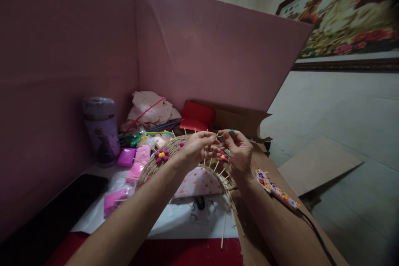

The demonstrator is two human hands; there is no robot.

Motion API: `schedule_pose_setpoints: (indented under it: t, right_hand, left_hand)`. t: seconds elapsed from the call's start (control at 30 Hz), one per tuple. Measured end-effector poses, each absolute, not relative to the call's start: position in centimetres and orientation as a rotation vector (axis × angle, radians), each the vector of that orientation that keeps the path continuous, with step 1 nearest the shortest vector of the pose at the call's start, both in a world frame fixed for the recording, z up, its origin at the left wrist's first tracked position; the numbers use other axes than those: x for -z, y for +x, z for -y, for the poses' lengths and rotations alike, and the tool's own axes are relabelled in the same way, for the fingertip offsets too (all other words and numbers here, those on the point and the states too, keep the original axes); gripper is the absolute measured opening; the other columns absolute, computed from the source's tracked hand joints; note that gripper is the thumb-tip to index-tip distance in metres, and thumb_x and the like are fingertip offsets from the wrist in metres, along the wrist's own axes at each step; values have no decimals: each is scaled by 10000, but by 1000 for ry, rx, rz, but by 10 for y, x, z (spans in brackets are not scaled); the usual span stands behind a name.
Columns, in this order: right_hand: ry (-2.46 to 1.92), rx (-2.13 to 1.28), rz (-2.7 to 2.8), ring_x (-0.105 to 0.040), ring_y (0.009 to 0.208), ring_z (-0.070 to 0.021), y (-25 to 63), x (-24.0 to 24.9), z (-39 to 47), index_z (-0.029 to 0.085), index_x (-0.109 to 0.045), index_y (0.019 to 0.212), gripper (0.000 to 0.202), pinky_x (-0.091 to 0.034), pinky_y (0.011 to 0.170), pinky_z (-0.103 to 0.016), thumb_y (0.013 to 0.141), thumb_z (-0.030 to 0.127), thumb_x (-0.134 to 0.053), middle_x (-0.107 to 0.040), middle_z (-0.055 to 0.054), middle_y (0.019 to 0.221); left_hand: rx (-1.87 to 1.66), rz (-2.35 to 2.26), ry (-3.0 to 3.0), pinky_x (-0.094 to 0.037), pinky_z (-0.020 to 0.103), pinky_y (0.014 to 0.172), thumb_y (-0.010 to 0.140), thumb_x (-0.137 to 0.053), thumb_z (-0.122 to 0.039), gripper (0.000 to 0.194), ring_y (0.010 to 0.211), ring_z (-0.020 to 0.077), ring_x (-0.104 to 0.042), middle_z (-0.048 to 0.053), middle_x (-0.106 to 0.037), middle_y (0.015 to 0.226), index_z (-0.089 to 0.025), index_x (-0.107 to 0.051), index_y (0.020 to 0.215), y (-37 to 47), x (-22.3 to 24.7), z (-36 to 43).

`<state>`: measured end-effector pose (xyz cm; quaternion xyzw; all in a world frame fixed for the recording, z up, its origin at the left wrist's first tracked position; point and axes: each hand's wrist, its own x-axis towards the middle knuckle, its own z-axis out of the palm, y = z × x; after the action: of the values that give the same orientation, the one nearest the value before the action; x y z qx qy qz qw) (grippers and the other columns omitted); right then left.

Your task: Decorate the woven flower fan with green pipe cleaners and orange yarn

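My left hand [199, 148] is closed, its thumb and forefinger pinched at one end of a thin green strand [230, 131]. My right hand [239, 153] pinches the same strand between thumb and fingers, just to the right. Whether it is clay or cord I cannot tell. Below both hands lies a ring wound with brown twine [173, 145], with thin wooden sticks poking out around it. On it sits a magenta flower with a yellow centre [161, 155]; another flower [223, 156] is partly hidden by my fingers. Dotted pink fabric [199, 181] shows inside the ring.
Pink packets [126, 157] lie left of the ring, near a purple tumbler [101, 133]. A dark flat panel [71, 199] is at the left. A flower-patterned tool with a cord [276, 189] rests on cardboard at the right. Pink panels [202, 50] stand behind; a loose stick [223, 230] lies in front.
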<state>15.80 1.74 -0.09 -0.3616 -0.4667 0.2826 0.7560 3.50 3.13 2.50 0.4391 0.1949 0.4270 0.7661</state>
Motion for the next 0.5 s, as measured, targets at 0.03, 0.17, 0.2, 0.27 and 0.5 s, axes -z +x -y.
schedule_pose_setpoints:
  t: [0.03,0.17,0.2,0.27,0.5]
  right_hand:
    - [-781,-626,1013,-554,553,-100,158,1,-17,172,-642,782,215,-451,436,-202,698,352,-721,-651,-19,781]
    - [-753,-643,1015,-561,567,-104,158,1,-17,174,-641,783,203,-467,484,-226,706,346,-717,-649,-14,777]
    - [-754,-640,1019,-559,566,-103,158,1,-17,173,-643,784,204,-463,484,-225,709,348,-715,-648,-14,776]
    - [-764,-644,1018,-558,564,-105,158,1,-17,172,-643,782,211,-460,482,-227,707,355,-715,-647,-14,771]
    - [-767,-714,1032,-521,499,-92,156,1,-16,178,-621,759,208,-461,464,-223,701,352,-720,-579,33,615]
  left_hand:
    - [-932,-430,939,-518,266,581,780,-498,-16,121,554,114,-617,80,-636,735,-84,-570,850,35,-26,-31]
    - [-952,-472,924,-515,254,591,696,-395,103,270,531,111,-619,99,-649,708,-47,-589,810,37,-28,-31]
    - [-956,-481,932,-512,249,588,692,-390,104,275,525,110,-616,98,-648,691,-41,-596,803,37,-28,-31]
    - [-954,-488,951,-506,240,582,709,-415,80,246,532,113,-616,89,-640,648,-37,-611,800,37,-27,-31]
    - [-971,-508,1083,-448,225,502,736,-553,-43,193,491,91,-570,43,-626,676,-68,-629,913,35,-21,-34]
